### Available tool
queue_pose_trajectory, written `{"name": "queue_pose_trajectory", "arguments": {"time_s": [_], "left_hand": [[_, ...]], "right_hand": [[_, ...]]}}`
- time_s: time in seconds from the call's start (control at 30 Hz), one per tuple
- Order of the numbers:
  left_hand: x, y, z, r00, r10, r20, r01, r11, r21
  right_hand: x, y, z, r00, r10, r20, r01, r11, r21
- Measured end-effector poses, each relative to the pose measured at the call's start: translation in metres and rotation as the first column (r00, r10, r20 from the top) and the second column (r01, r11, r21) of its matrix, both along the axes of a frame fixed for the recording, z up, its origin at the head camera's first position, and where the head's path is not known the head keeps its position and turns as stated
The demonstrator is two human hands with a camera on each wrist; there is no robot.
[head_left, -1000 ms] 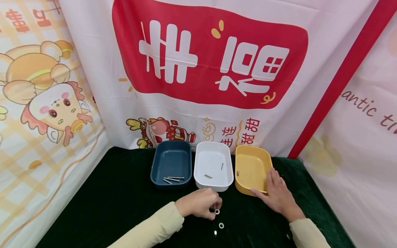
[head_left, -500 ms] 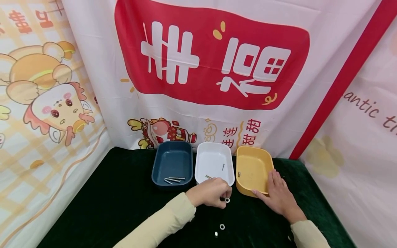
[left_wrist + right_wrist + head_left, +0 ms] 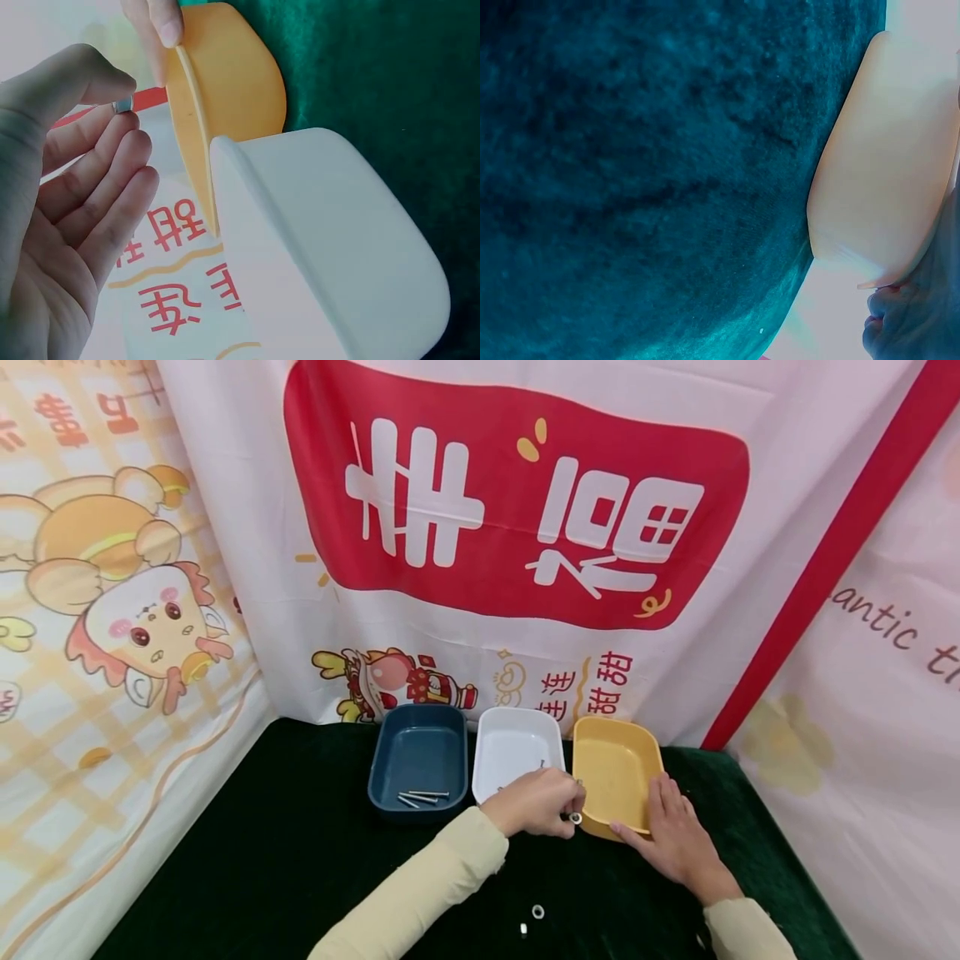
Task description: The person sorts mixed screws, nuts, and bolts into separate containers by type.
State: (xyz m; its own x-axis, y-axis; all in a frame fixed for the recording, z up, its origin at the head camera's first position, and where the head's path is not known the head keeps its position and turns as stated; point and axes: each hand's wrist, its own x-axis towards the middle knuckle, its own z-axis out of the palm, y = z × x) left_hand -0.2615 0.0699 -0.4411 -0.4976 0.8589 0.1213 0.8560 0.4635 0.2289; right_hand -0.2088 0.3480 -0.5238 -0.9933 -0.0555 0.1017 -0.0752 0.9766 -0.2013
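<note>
My left hand [image 3: 534, 803] pinches a small metal nut [image 3: 575, 818] between thumb and index finger, just in front of the gap between the white and yellow trays. In the left wrist view, the nut [image 3: 123, 104] shows at the thumb tip, and the other fingers bend loosely below. My right hand [image 3: 678, 839] rests on the near right corner of the yellow tray [image 3: 615, 764], its fingers straight along the side and the thumb at the front rim. Another nut [image 3: 537, 912] lies flat on the dark green cloth, beside a small metal piece [image 3: 523, 930] on its edge.
A blue tray [image 3: 417, 752] holding several long screws [image 3: 423, 794] stands left of the white tray [image 3: 517, 739]. My left hand partly covers the white tray's contents. Behind the row hangs a printed cloth [image 3: 517, 493] with a red panel.
Holding the nut, my left hand has moved right and away from me, from below the white tray toward the yellow one. The right hand has stayed on the yellow tray.
</note>
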Motion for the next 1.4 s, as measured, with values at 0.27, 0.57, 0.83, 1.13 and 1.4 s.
{"name": "queue_pose_trajectory", "arguments": {"time_s": [0.27, 0.57, 0.83, 1.13, 1.4], "left_hand": [[-0.013, 0.016, -0.001, 0.999, 0.042, 0.003, -0.042, 0.999, 0.026], [-0.027, 0.034, -0.002, 0.996, 0.090, -0.027, -0.089, 0.996, 0.029], [-0.035, 0.046, -0.005, 0.992, 0.126, -0.032, -0.125, 0.992, 0.028], [-0.041, 0.051, -0.019, 0.979, 0.203, 0.004, -0.203, 0.979, -0.017], [-0.039, 0.041, -0.020, 0.976, 0.218, -0.026, -0.217, 0.976, 0.015]], "right_hand": [[0.004, 0.001, -0.003, 1.000, -0.013, 0.017, 0.013, 1.000, -0.008], [0.009, 0.005, -0.005, 0.999, -0.022, 0.026, 0.023, 0.999, -0.022], [0.005, 0.005, -0.003, 1.000, -0.008, 0.002, 0.008, 1.000, -0.022], [0.003, 0.002, -0.001, 1.000, 0.005, 0.006, -0.005, 1.000, -0.026], [0.001, 0.000, 0.001, 1.000, -0.002, 0.016, 0.002, 1.000, -0.029]]}}
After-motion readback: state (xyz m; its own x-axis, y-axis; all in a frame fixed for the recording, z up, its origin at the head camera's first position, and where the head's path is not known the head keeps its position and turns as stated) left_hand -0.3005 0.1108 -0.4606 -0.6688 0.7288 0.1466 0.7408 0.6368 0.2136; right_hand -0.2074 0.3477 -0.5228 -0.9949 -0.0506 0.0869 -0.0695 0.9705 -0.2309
